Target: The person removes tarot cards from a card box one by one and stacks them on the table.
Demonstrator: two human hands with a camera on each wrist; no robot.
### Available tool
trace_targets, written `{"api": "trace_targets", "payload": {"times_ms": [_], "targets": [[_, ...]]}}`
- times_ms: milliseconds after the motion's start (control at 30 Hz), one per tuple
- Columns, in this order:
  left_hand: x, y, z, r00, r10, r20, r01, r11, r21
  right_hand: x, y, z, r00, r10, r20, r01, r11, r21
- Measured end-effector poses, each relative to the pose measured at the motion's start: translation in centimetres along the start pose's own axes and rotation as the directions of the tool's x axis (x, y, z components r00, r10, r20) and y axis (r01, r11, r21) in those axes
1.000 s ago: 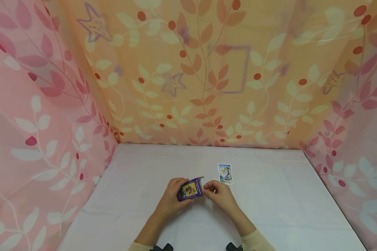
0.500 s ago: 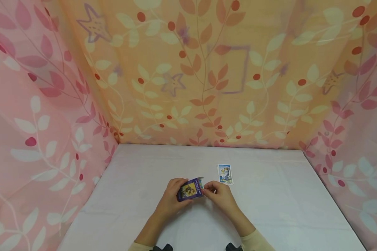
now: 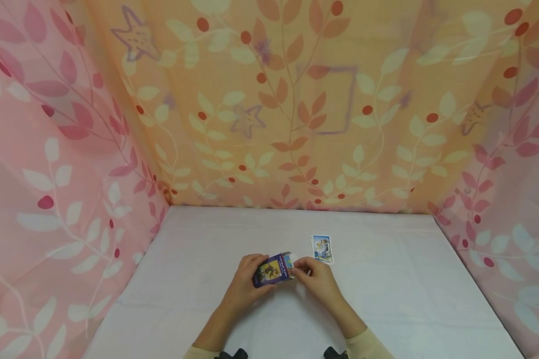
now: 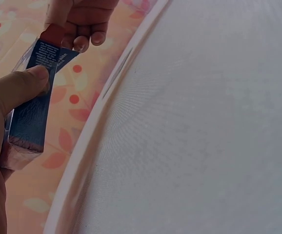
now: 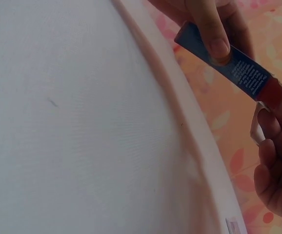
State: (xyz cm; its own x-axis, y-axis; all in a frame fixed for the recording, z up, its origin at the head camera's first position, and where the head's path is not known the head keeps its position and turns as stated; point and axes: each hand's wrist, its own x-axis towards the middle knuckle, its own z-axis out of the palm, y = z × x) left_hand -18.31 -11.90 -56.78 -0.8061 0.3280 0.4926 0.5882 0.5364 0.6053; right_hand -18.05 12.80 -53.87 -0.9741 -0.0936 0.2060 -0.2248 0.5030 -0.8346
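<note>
A small purple-blue card box (image 3: 269, 271) with a yellow picture on its front is held tilted above the white table. My left hand (image 3: 244, 283) grips it by the sides, and in the left wrist view the thumb presses on the narrow side of the box (image 4: 31, 109). At the open right end, cards (image 3: 289, 260) with light-blue faces stick out a little. My right hand (image 3: 318, 281) pinches them with thumb and curled fingers; the right wrist view shows this hand (image 5: 280, 161) close by the red flap (image 5: 271, 91). The fingertips' exact hold is partly hidden.
A small pile of picture cards (image 3: 322, 249) lies face up just beyond my right hand. The white table (image 3: 206, 229) is bounded by a yellow floral curtain (image 3: 269, 149) behind and pink floral curtains (image 3: 72, 174) at the sides.
The cards have slid farther out of the box's open end, towards the right. My right hand has shifted slightly right with them; the left hand and the pile stay where they were.
</note>
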Motion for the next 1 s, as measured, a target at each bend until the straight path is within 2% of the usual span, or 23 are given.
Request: {"api": "trace_targets", "payload": {"times_ms": [333,567,1000], "targets": [[0.1,-0.2,0.0,1.000,-0.002,-0.017,0.001,1.000,-0.029,0.0,-0.6,-0.5,1.000,0.001,-0.014,-0.001,1.000,0.010],[0.0,-0.2,-0.1,1.000,-0.022,-0.005,0.022,0.999,-0.044,0.1,-0.7,-0.7,0.999,0.025,-0.028,-0.025,1.000,0.003],[0.1,0.0,-0.1,1.000,0.003,-0.024,-0.003,1.000,-0.026,0.0,-1.1,-1.1,1.000,-0.002,-0.017,0.003,0.999,0.048]]}}
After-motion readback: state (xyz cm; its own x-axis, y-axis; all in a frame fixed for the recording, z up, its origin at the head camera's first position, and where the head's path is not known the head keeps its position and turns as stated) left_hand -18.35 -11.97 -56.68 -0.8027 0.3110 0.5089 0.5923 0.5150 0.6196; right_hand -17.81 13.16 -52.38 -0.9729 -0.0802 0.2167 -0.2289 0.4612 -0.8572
